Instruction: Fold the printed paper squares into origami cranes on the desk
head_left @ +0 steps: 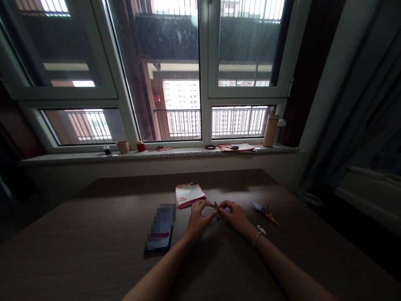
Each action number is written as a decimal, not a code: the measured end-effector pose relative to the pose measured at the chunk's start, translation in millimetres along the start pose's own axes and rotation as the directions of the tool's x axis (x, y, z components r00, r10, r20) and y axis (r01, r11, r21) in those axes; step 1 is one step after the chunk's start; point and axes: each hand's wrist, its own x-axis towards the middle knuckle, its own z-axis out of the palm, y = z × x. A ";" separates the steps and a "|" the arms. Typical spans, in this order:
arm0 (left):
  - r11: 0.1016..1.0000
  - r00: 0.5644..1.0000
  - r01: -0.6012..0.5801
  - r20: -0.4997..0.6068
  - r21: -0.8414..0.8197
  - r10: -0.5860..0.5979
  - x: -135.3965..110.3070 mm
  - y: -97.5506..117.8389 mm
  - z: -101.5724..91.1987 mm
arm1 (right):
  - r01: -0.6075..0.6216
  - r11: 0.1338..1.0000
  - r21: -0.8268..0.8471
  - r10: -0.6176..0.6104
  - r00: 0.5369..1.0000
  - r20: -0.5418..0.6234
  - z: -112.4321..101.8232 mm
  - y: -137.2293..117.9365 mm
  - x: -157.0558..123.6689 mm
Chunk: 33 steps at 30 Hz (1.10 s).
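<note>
Small paper-like piece point(218, 214), presumably light, thin and easily creased, pinched by left hand point(198, 215) and right hand point(235, 215), best held at its 9 and 3 o'clock edges.

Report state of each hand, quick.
Left hand: closed, pinching small, thin, dark reddish piece, material unclear.
Right hand: closed, fingertips pinching the same piece from its other side.

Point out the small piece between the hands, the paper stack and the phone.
Small piece point(218, 212): head view, its visible middle.
Paper stack point(189, 195): head view, white top face.
Phone point(161, 228): head view, pixelated screen.
</note>
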 end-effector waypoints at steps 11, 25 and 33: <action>0.999 0.999 0.036 0.022 0.013 -0.037 -2.2 1.4 3.2 | 0.005 1.000 0.015 -0.005 1.000 -0.005 1.5 8.0 1.5; 0.999 0.999 0.047 0.007 0.009 -0.047 -0.8 -1.7 4.3 | 0.003 0.997 0.080 -0.004 1.000 0.014 2.0 5.1 2.0; 0.999 0.999 0.045 0.000 0.026 -0.045 -3.8 0.8 4.8 | -0.035 0.998 0.059 0.043 0.991 -0.129 1.9 7.4 3.4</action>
